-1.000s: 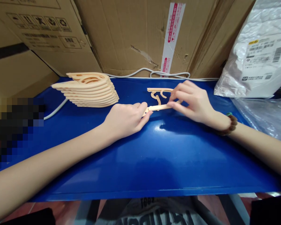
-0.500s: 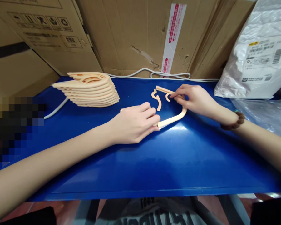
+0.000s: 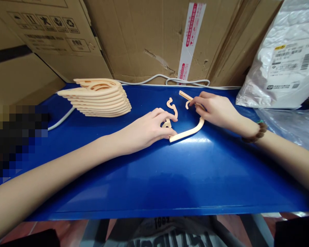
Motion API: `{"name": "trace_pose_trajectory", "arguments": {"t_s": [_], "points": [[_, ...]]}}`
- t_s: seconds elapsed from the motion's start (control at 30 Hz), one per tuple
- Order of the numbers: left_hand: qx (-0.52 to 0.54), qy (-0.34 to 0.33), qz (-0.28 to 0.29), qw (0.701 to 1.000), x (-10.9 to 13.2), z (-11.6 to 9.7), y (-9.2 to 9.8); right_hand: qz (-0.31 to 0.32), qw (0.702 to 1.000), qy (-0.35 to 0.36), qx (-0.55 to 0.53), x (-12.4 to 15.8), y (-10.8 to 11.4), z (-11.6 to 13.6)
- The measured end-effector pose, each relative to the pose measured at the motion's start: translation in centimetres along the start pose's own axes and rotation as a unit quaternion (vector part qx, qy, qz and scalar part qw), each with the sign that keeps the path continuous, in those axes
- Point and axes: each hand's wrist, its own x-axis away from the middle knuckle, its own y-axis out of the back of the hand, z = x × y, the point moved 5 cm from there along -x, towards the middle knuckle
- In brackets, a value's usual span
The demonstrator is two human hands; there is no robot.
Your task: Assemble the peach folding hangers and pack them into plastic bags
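Observation:
Cream plastic parts of a clothes hanger lie before me. My right hand (image 3: pixel 213 108) pinches the bent hanger arm (image 3: pixel 186 133) at its upper stretch, and a small curved tip shows below the fingertips. My left hand (image 3: pixel 151 128) is low over the table with thumb and forefinger apart. Its thumb is at the lower end of that arm, and its forefinger is at the tail of a loose hanger hook (image 3: pixel 173 105). Another cream hanger piece (image 3: pixel 167 123) shows between these fingers, mostly hidden by the hand.
A stack of cream hangers (image 3: pixel 100 99) stands on the blue table (image 3: pixel 154 185), back left. Behind run a white cable (image 3: pixel 144 82) and cardboard boxes (image 3: pixel 144 37). A white plastic parcel (image 3: pixel 278 68) is at the right, with clear film (image 3: pixel 290 123) before it.
My left hand has spread its fingers, uncovering the piece beneath, and its forefinger has come to the hook. The hanger arm has turned slightly in my right hand, its upper end shifting right.

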Motion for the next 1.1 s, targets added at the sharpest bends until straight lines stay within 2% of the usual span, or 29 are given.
{"name": "trace_pose_trajectory", "arguments": {"t_s": [0.13,0.3,0.53,0.6,0.67,0.77,0.83,0.9,0.97,1.1], "points": [[0.073,0.019,0.004,0.997,0.2,-0.3,-0.1,0.002,1.0,-0.001,-0.002,0.1,-0.1,0.1],[0.154,0.063,-0.021,0.986,0.2,-0.4,-0.1,0.0,1.0,-0.002,-0.011,0.3,-0.4,0.7],[0.196,0.036,-0.016,0.98,0.1,-0.5,-0.2,-0.003,0.999,0.029,-0.039,0.6,-0.2,1.7],[0.162,0.036,-0.03,0.986,0.1,-0.4,-0.1,-0.002,0.997,0.041,-0.068,0.7,-0.2,2.1],[0.072,0.073,-0.062,0.993,0.2,0.0,0.2,0.014,0.988,0.06,-0.139,0.9,-0.2,2.8],[-0.066,0.194,-0.08,0.976,0.5,1.0,0.7,0.055,0.945,0.103,-0.305,1.0,-0.4,4.3],[-0.097,0.263,-0.058,0.958,0.7,1.4,0.7,0.036,0.928,0.134,-0.345,1.0,-0.3,4.9],[-0.095,0.296,-0.04,0.95,0.7,1.3,0.8,-0.005,0.943,0.158,-0.293,1.0,-0.3,5.0],[-0.085,0.298,-0.032,0.95,0.6,0.8,0.8,-0.019,0.962,0.166,-0.218,0.9,-0.6,4.7],[-0.024,0.264,-0.002,0.964,0.6,0.3,0.6,-0.043,0.987,0.114,-0.104,0.6,-0.6,3.1]]}}
